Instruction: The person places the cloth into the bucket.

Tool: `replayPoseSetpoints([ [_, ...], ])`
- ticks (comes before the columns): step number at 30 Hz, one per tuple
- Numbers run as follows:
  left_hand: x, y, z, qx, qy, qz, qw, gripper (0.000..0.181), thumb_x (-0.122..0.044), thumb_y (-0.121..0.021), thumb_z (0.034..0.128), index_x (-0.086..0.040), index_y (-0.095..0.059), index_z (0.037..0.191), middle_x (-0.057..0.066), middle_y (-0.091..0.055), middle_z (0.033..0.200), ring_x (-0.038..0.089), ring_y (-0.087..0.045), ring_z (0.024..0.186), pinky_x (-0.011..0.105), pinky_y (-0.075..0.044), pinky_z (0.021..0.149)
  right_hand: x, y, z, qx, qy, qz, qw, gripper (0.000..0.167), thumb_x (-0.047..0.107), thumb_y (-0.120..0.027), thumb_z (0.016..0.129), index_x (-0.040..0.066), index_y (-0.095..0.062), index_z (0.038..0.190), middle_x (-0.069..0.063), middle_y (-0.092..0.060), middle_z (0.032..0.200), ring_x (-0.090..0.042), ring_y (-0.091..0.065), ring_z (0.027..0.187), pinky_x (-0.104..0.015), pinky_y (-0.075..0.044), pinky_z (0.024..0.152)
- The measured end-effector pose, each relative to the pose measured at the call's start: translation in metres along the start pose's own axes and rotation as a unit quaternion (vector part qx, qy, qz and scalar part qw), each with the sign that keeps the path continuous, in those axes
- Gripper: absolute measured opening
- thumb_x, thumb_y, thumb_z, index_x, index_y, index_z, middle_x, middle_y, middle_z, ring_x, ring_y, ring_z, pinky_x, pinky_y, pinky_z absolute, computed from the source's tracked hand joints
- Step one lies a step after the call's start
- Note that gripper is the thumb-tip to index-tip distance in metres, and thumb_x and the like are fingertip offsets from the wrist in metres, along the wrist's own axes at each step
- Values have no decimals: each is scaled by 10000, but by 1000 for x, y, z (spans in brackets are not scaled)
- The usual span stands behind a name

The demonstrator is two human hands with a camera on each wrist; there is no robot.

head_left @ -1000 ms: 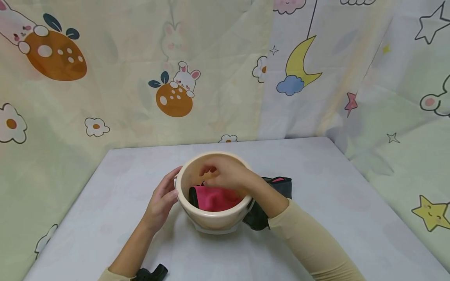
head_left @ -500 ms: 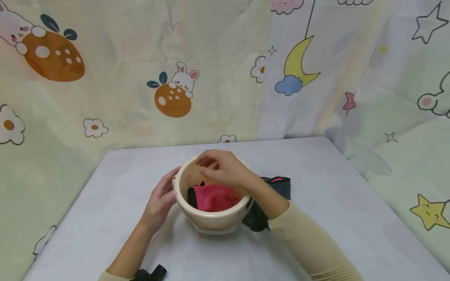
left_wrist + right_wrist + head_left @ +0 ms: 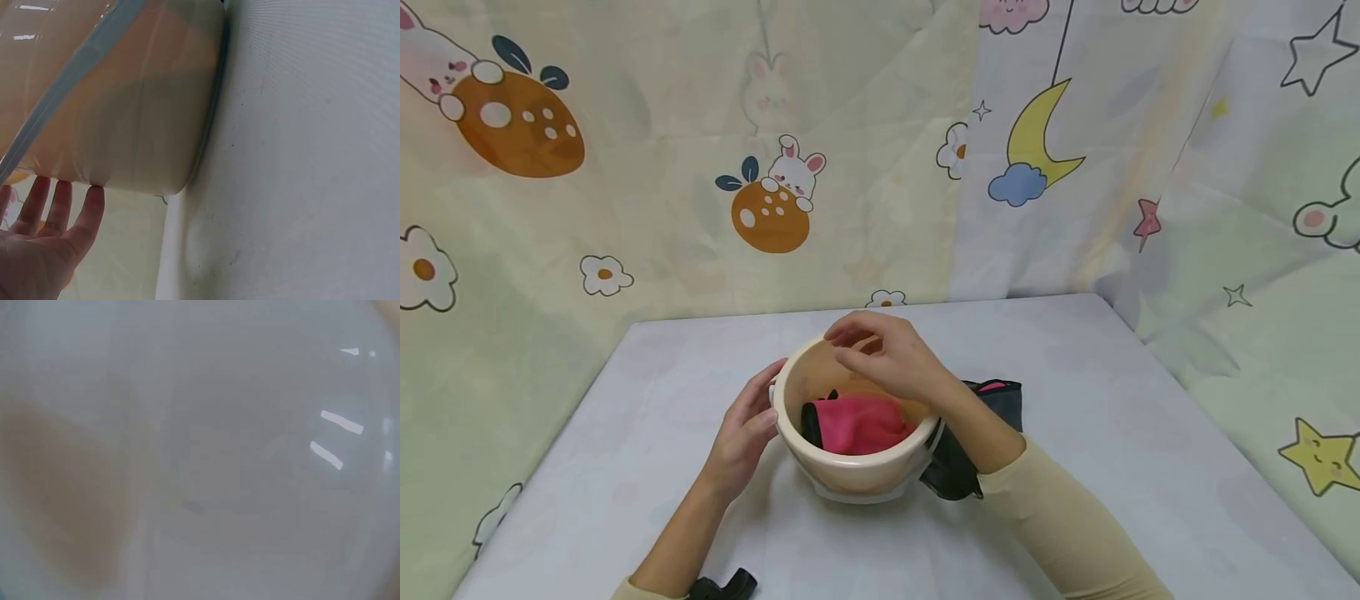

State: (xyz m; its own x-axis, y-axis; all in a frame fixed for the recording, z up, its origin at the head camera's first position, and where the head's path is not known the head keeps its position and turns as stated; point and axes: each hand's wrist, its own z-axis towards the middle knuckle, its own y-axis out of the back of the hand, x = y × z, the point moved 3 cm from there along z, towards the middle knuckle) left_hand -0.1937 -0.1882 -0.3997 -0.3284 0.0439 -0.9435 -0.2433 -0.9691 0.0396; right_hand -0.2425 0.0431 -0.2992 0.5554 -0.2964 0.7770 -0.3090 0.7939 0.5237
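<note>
A cream bucket stands on the white table, tilted slightly in the head view. Inside it lies a bundle of pink cloth with a black edge. My left hand rests against the bucket's left side; in the left wrist view its extended fingertips touch the wall beside a pale grey handle. Over the bucket's opening hovers my right hand, fingers loosely bent, nothing between them, apart from the cloth. Only a blurred, glossy pale surface fills the right wrist view, and the right hand does not show there.
Right of the bucket, partly behind my right forearm, lies a dark folded fabric item with a pink inside. A black device is at my left wrist. Printed curtains hang behind the white table.
My right hand has risen from the pink cloth inside the bucket to above its rim, its fingers loosening. The left hand stays at the bucket's side.
</note>
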Motion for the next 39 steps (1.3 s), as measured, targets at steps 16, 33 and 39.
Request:
replayPoseSetpoints([
  [16, 0, -1, 1, 41, -127, -22, 9999, 607, -147, -410, 992, -104, -357, 1595, -13, -501, 1527, 161, -516, 1330, 300, -507, 1015, 10, 23, -27, -722, 369, -99, 9967, 276, 112, -687, 958, 62, -709, 1228, -54, -703, 1217, -226, -650, 1134, -449, -571, 938],
  [33, 1, 0, 0, -51, -53, -2, 10000, 605, -151, -415, 988, -123, -372, 1591, -40, -503, 1533, 140, -519, 1334, 289, -509, 1012, 11, 45, -45, -1056, 221, -565, 9926, 331, 160, -705, 952, 124, -691, 1280, -18, -665, 1305, -202, -623, 1201, -458, -569, 962],
  [39, 1, -1, 0, -73, -19, 20, 10000, 602, -161, -415, 990, -127, -373, 1590, -46, -490, 1547, 137, -510, 1349, 291, -507, 1014, 10, 48, -52, -1203, 71, -634, 9907, 364, 164, -722, 941, 134, -679, 1301, -16, -649, 1325, -204, -605, 1209, -470, -567, 970],
])
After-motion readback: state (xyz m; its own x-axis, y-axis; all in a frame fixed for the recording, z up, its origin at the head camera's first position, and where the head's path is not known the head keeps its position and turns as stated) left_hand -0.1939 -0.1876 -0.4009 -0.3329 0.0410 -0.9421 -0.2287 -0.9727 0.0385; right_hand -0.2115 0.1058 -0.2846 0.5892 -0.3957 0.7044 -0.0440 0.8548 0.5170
